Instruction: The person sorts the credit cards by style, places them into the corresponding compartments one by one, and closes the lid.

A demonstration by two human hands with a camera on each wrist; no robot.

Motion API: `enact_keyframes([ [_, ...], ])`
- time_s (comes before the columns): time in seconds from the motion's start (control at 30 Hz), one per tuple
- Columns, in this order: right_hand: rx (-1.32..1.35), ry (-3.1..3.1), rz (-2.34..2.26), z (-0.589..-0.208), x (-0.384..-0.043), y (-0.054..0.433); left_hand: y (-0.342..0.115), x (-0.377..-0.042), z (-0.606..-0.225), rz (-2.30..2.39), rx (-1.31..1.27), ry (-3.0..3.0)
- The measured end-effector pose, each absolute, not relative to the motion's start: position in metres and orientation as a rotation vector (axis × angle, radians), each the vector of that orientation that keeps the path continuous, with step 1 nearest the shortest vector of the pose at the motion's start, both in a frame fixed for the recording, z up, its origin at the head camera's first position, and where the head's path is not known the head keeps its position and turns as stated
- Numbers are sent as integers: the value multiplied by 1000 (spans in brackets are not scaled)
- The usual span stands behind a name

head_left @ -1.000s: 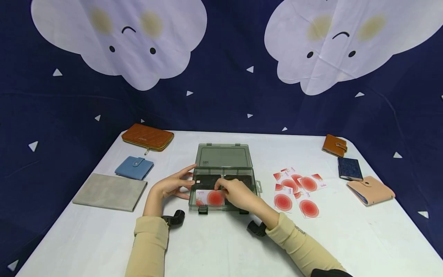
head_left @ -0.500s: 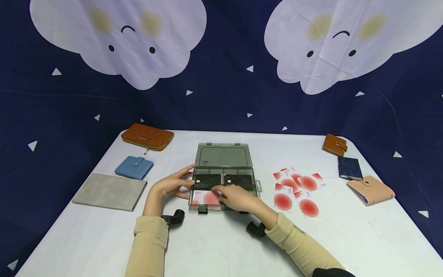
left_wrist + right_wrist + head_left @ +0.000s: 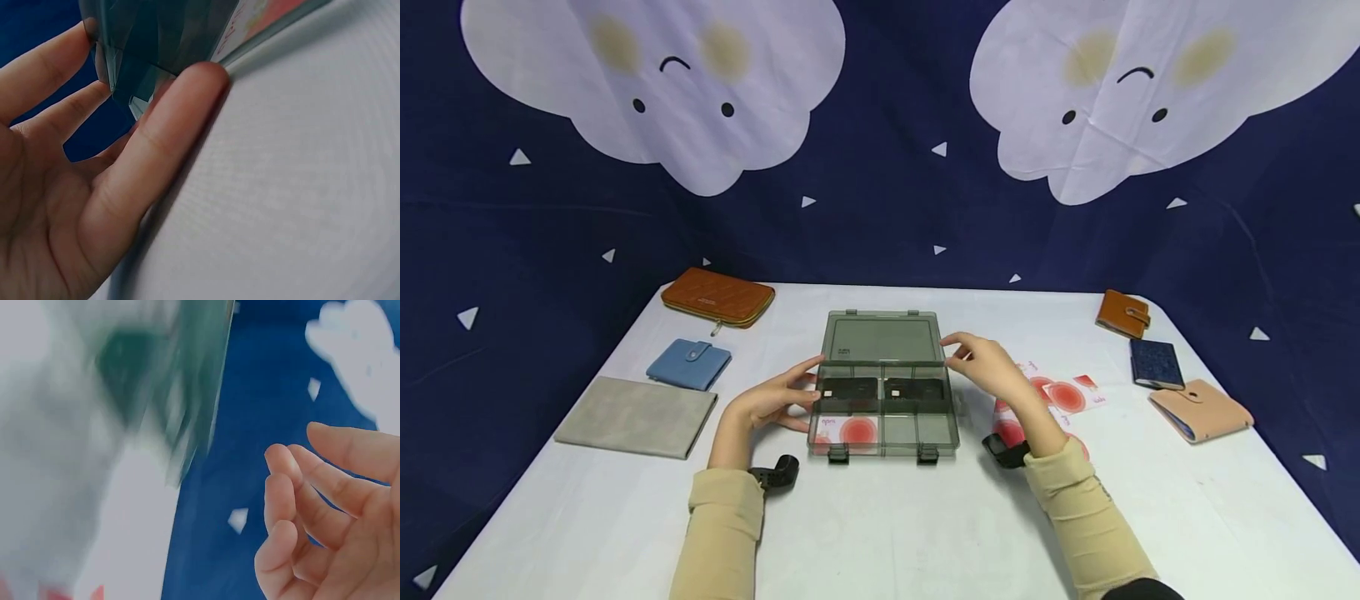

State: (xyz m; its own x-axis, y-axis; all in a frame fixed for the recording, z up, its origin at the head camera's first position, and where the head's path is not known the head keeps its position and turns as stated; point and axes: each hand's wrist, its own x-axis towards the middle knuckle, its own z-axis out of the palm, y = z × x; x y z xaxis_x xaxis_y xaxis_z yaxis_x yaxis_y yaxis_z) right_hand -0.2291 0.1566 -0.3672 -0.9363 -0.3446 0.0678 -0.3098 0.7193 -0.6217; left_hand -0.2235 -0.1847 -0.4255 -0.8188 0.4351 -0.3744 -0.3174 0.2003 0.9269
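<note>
A translucent grey-green plastic box (image 3: 883,452) stands mid-table in the head view, its lid (image 3: 883,337) tipped back. Black cards with a small chip mark lie in the back-left (image 3: 853,389) and back-right (image 3: 919,390) compartments. In the front-left compartment sits a white card with a red circle (image 3: 856,431). My left hand (image 3: 775,398) rests its extended thumb and fingers against the box's left side, as the left wrist view also shows. Beside the lid's lower right corner is my right hand (image 3: 988,363), loosely bent and holding nothing; the right wrist view shows it apart from the blurred box.
Loose red-circle cards (image 3: 1066,397) lie right of the box, partly behind my right forearm. Along the left are a brown zip wallet (image 3: 718,296), a blue wallet (image 3: 689,363) and a grey pouch (image 3: 636,417). Brown (image 3: 1122,313), navy (image 3: 1156,364) and peach (image 3: 1202,412) wallets line the right.
The red-circle card has settled into the front-left compartment and my right hand has let go of it. That hand has moved up and right to the lid's corner. My left hand stays put.
</note>
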Motion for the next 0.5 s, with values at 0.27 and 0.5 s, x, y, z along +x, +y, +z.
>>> enact_keyframes([
  [0.27, -202, 2832, -876, -382, -249, 209, -185, -222, -425, 1673, 111, 1907],
  [0.5, -22, 2787, -579, -391, -247, 229, -184, -223, -425, 1675, 107, 1902],
])
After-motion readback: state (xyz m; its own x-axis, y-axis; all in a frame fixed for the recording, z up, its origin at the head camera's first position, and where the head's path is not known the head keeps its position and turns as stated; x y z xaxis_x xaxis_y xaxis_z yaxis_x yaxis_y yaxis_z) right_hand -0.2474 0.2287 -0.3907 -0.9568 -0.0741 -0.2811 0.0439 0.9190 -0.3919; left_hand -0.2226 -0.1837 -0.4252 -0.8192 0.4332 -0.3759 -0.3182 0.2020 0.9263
